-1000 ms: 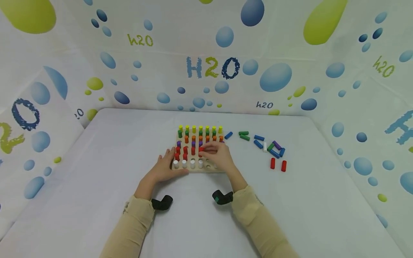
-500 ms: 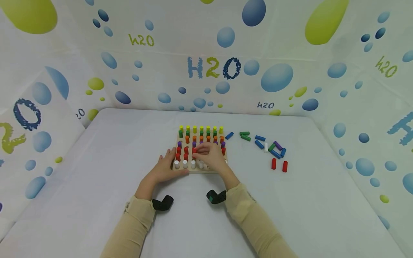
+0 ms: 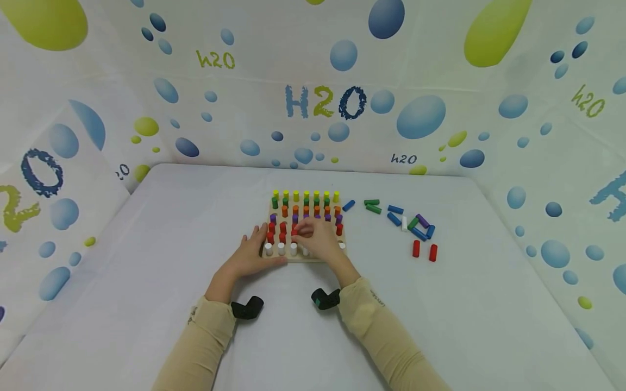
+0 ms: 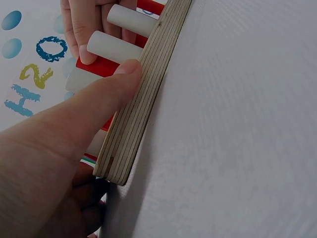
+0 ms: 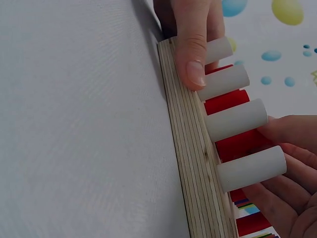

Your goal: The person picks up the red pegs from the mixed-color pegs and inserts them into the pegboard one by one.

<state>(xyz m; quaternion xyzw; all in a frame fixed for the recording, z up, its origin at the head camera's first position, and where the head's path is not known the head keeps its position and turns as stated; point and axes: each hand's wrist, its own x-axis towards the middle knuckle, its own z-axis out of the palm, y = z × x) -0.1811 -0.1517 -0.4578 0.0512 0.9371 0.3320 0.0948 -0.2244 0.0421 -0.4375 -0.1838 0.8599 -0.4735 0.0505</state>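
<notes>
A wooden pegboard (image 3: 308,260) carries rows of coloured pegs in the head view. My left hand (image 3: 250,254) holds its near left corner, thumb along the front edge and fingers at the left side. In the right wrist view, that thumb (image 5: 192,59) rests by the white pegs. My right hand (image 3: 320,239) reaches over the board and pinches a red peg (image 3: 294,232) between thumb and forefinger. Both wrist views show this red peg (image 5: 240,145) standing behind the white front row, its lower end hidden by a white peg (image 5: 252,168).
Right of the board lie loose pegs: several blue ones (image 3: 395,209), green ones (image 3: 371,202), a white peg (image 3: 404,224), a purple peg (image 3: 423,220) and two red ones (image 3: 433,252). A printed backdrop (image 3: 244,108) rises behind the white table (image 3: 205,217).
My right hand has shifted left by about one hole and now pinches the red peg in the third column. The left hand stays at the board's corner.
</notes>
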